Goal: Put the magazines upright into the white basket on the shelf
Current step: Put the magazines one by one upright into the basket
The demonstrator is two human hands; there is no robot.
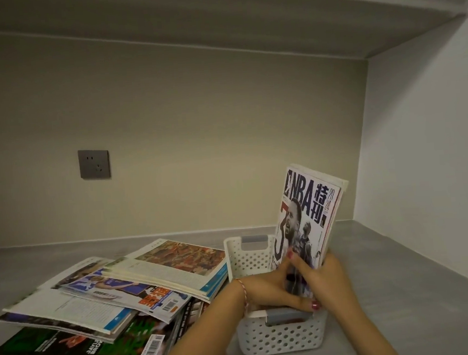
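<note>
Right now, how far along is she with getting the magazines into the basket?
Early on. Both hands, left hand and right hand, hold NBA magazines upright in the white basket. The messy magazine pile beside it remains to be moved.

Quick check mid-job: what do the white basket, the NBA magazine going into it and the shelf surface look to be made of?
White basket: looks like moulded plastic, matte, walls perforated with rows of round holes; grey handle inserts.
NBA magazine: printed paper with what seems a coated cover, page edges visible at the top; held upright by the left hand and right hand.
Shelf surface: smooth matte grey, possibly laminate or painted board; hard to tell.
</note>
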